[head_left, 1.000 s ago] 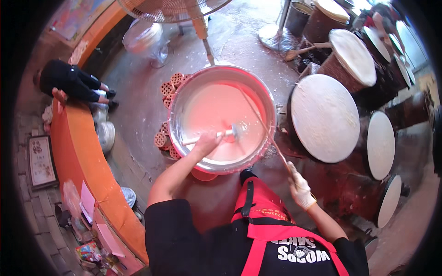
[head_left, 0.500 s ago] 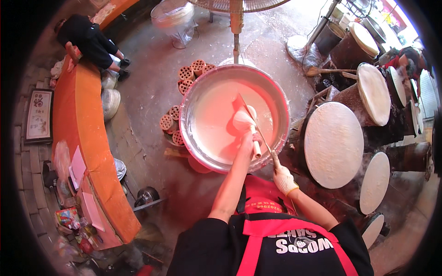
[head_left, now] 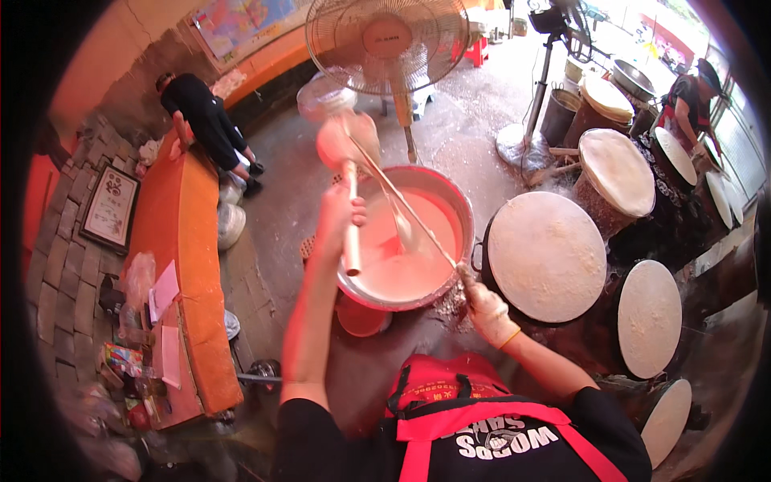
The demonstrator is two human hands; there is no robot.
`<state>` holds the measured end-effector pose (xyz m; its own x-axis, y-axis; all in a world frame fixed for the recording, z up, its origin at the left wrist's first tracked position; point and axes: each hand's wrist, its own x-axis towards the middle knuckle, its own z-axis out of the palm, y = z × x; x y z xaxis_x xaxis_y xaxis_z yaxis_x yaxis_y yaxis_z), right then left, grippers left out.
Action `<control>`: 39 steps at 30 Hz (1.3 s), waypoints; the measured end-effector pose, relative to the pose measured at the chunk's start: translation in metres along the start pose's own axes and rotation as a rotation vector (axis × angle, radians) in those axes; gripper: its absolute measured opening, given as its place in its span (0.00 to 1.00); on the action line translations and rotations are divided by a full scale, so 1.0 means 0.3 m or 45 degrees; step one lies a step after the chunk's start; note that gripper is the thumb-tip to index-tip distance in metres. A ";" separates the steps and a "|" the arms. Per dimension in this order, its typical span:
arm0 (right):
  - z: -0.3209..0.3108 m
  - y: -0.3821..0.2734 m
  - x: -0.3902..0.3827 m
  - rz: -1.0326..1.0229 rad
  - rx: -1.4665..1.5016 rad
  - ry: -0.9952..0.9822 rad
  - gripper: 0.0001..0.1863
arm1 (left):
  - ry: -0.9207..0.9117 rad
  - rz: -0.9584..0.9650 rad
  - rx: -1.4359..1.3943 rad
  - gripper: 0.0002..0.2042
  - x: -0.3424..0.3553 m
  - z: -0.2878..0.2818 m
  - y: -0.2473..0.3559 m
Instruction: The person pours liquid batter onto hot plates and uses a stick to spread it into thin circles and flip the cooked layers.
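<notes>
My left hand point(head_left: 341, 213) grips the pale handle of a large ladle point(head_left: 341, 140), raised above a wide metal basin point(head_left: 466, 233). Pale batter point(head_left: 422, 261), tinted pink by the light, fills the basin, and a stream of it falls from above. In my gloved right hand point(head_left: 486, 309) is a long thin stick point(head_left: 422, 233) that slants up to the ladle's head. A large round griddle point(head_left: 546, 257) coated pale stands just right of the basin.
More round griddles point(head_left: 646, 317) line the right, where a co-worker point(head_left: 683, 112) bends over them. Another person point(head_left: 201, 116) leans at an orange ledge point(head_left: 181, 225) on the left. A standing fan point(head_left: 385, 44) is beyond the basin; a second stand point(head_left: 536, 104) is back right.
The ladle has risen from low in the basin to above its far rim, with batter now falling from it. My left hand moved up and left; the stick's tip rose with the ladle.
</notes>
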<state>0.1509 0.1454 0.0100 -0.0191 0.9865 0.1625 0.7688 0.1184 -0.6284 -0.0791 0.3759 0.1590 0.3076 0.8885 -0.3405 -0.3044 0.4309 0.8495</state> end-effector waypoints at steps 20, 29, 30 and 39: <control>0.054 -0.239 -0.657 0.453 -0.089 1.010 0.32 | -0.681 -1.430 0.353 0.16 -0.258 0.299 -0.028; 0.288 -0.658 -1.718 1.419 -0.344 1.583 0.24 | -1.612 -1.841 1.435 0.12 -1.103 1.070 -0.711; 0.264 -0.674 -1.794 1.353 -0.200 1.739 0.22 | -1.688 -1.838 1.483 0.12 -1.227 1.141 -0.746; -0.149 -0.945 -2.536 1.961 -0.961 1.752 0.28 | -3.204 1.074 1.115 0.12 -2.451 1.577 -1.413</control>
<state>-0.0240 -0.6438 0.0984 0.7490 -0.4684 0.4686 -0.2235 -0.8444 -0.4869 0.2504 -0.5347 0.2399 0.3458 -0.9353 0.0747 -0.7721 -0.2384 0.5891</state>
